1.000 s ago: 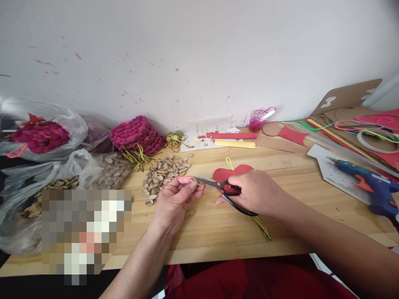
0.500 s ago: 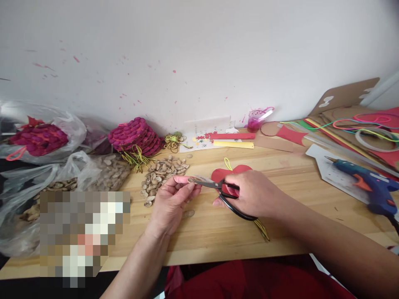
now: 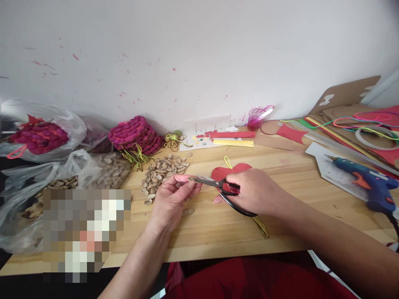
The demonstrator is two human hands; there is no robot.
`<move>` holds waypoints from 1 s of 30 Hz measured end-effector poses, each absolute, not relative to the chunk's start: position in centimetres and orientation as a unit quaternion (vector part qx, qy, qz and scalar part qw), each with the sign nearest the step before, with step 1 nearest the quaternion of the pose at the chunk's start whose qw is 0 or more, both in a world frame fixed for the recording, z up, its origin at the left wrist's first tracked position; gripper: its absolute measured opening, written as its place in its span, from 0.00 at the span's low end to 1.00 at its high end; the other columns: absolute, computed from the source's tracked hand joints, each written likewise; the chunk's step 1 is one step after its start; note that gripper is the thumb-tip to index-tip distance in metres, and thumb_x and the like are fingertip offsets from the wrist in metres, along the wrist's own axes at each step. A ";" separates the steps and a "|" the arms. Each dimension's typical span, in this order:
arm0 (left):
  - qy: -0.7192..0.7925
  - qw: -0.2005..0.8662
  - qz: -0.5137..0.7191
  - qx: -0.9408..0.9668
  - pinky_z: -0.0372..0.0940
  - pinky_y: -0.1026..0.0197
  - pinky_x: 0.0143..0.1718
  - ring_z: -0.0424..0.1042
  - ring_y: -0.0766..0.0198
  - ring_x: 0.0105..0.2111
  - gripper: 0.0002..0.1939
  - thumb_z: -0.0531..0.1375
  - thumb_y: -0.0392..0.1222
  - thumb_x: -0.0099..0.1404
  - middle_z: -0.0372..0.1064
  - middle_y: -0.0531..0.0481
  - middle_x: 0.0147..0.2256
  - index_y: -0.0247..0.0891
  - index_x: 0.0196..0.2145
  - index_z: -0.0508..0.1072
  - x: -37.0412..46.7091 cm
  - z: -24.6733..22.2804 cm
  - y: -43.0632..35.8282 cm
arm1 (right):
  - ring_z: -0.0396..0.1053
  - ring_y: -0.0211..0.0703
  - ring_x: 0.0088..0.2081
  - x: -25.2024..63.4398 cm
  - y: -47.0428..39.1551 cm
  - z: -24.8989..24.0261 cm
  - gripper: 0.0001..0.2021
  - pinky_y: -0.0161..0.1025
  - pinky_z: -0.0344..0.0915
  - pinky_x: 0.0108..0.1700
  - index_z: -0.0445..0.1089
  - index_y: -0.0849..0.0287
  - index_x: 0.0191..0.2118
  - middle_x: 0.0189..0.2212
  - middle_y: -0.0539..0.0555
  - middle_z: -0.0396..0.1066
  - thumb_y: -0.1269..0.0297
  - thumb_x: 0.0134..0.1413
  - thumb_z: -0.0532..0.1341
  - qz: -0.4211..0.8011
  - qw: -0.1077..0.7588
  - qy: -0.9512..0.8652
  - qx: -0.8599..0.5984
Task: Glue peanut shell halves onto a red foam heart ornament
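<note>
My left hand [image 3: 174, 199] pinches a small peanut shell [image 3: 192, 179] between thumb and fingers; most of it is hidden by the fingertips. In my right hand [image 3: 252, 189] is a pair of scissors [image 3: 222, 187] with black handles, its blades pointing left and meeting the shell at my left fingertips. Beneath the scissors and right hand lies a red cut-out shape [image 3: 218, 172] with a yellow cord loop [image 3: 228, 162] at its top and tassel strands [image 3: 261, 227] below. A pile of peanut shells [image 3: 162, 172] is just beyond my left hand, and one loose shell [image 3: 188, 211] rests beside it.
Purple shell-covered pieces [image 3: 135, 133] are stacked at the back left, near plastic bags [image 3: 81, 166] of shells. Behind are a red strip [image 3: 233, 135], a yellow strip [image 3: 233, 143] and a cup [image 3: 257, 118]. A blue glue gun [image 3: 368, 178] lies at right.
Both hands stay in nearly the same place. The scissors' blades and handles have shifted slightly at the shell, and the whole view has moved a little.
</note>
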State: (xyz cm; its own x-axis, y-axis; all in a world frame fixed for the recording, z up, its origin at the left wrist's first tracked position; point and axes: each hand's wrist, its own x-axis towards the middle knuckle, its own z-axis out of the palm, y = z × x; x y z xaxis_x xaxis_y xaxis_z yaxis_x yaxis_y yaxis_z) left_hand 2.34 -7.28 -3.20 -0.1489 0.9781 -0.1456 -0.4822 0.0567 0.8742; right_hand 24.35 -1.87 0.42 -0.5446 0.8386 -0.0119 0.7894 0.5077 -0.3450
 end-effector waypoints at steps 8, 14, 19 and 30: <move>0.430 0.592 0.622 0.278 0.75 0.67 0.37 0.80 0.65 0.33 0.12 0.75 0.37 0.52 0.79 0.49 0.31 0.34 0.32 0.77 2.3 -3.2 -7.2 | 0.53 0.36 0.21 24.4 -1.9 0.2 0.30 0.37 0.44 0.25 0.63 0.57 0.22 0.19 0.50 0.67 0.31 0.52 0.56 0.143 0.073 -0.875 -0.456; 0.440 0.592 0.620 0.268 0.75 0.67 0.37 0.79 0.65 0.32 0.14 0.75 0.37 0.50 0.79 0.49 0.30 0.33 0.32 0.76 2.4 -3.1 -7.2 | 0.55 0.37 0.21 24.5 -1.8 0.2 0.31 0.37 0.44 0.24 0.68 0.57 0.23 0.20 0.51 0.70 0.29 0.52 0.54 0.132 0.063 -0.878 -0.455; 0.448 0.594 0.613 0.265 0.75 0.66 0.37 0.80 0.64 0.33 0.15 0.75 0.38 0.50 0.79 0.48 0.30 0.33 0.32 0.75 2.3 -3.3 -7.3 | 0.59 0.39 0.22 24.4 -1.7 0.3 0.32 0.38 0.44 0.25 0.72 0.56 0.25 0.22 0.54 0.73 0.30 0.53 0.53 0.125 0.042 -0.884 -0.449; 0.454 0.496 0.658 0.340 0.75 0.61 0.41 0.80 0.60 0.38 0.12 0.73 0.38 0.54 0.79 0.47 0.40 0.35 0.33 0.76 2.5 -3.2 -7.9 | 0.54 0.37 0.22 24.7 -0.8 0.0 0.29 0.37 0.46 0.26 0.66 0.56 0.23 0.20 0.50 0.66 0.32 0.52 0.57 0.137 0.102 -0.865 -0.472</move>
